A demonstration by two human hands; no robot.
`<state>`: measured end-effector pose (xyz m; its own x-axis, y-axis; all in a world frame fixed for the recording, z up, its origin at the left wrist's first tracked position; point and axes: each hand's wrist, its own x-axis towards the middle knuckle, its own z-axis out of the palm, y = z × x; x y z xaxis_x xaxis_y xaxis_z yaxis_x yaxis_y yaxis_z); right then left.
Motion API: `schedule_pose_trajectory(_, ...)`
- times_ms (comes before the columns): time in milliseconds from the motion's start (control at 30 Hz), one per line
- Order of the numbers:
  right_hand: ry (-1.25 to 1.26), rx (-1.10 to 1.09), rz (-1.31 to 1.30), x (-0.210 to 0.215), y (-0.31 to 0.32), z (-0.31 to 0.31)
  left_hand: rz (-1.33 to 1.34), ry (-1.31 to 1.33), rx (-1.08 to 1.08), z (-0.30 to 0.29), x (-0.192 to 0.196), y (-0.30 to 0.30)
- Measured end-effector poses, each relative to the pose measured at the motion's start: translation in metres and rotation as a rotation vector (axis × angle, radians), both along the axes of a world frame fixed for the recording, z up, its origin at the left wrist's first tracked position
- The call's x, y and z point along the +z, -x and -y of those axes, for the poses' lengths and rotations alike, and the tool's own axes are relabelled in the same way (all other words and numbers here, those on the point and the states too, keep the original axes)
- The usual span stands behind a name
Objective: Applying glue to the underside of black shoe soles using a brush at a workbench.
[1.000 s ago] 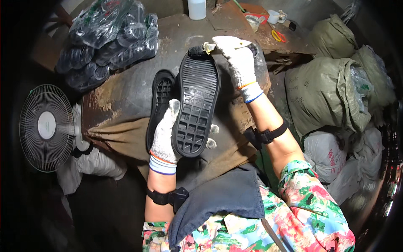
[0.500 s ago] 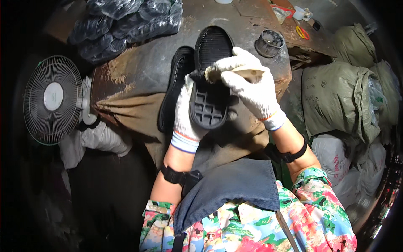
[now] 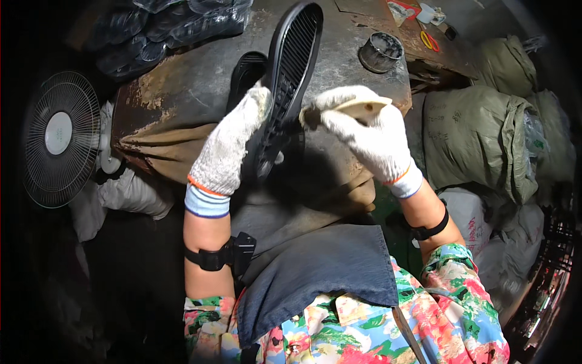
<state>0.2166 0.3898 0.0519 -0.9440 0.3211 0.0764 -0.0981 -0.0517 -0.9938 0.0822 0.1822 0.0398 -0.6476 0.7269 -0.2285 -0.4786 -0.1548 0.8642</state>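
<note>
In the middle of the frame the left hand [image 3: 227, 151], in a white knit glove, grips a black shoe sole [image 3: 285, 91] by its lower end, fingers wrapped around the edge. The sole stands tilted, its ridged face turned toward the right, its tip reaching the top centre of the frame. The right hand [image 3: 370, 136], also gloved, is closed around a small pale brush [image 3: 357, 109] whose dark tip touches the sole's right edge about midway up. The two hands sit close together on either side of the sole, above the near edge of a worn, stained table [image 3: 182, 91].

Behind the held sole, a second black sole [image 3: 245, 73] lies flat on the table. A round metal tin [image 3: 381, 53] stands at the upper right of the table, and further up are a yellow ring-shaped object [image 3: 429, 41] and a small white cup [image 3: 427, 12]. A heap of black soles in clear bags [image 3: 163, 27] fills the upper left. A white fan [image 3: 57, 136] stands at the left edge of the frame. Olive-green sacks [image 3: 479, 139] are piled at the right. A dark blue cloth [image 3: 315, 273] covers the person's lap at the bottom centre.
</note>
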Motion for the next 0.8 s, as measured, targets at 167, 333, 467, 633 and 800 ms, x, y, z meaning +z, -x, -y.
schedule_pose_trajectory(167, -0.745, -0.284, -0.149, -0.005, 0.043, -0.06, 0.03, 0.065, -0.109, -0.01, 0.002, -0.014)
schedule_pose_trajectory(333, -1.298, -0.258, -0.408, -0.002, 0.05, -0.069, 0.224, 0.002, -0.159, -0.005, -0.014, -0.019)
schedule_pose_trajectory(467, -1.299, -0.242, -0.389, -0.004, 0.059, -0.078, 0.38, -0.069, -0.086, -0.003, -0.024, -0.029)
schedule_pose_trajectory(633, -1.381, -0.208, -0.54, 0.006, 0.097, -0.088, 0.554, -0.255, -0.234, -0.003, -0.023, -0.033)
schedule_pose_trajectory(800, -1.295, -0.212, -0.574, 0.001, 0.114, -0.072, 0.769, -0.474, -0.235, -0.011, -0.025, -0.025)
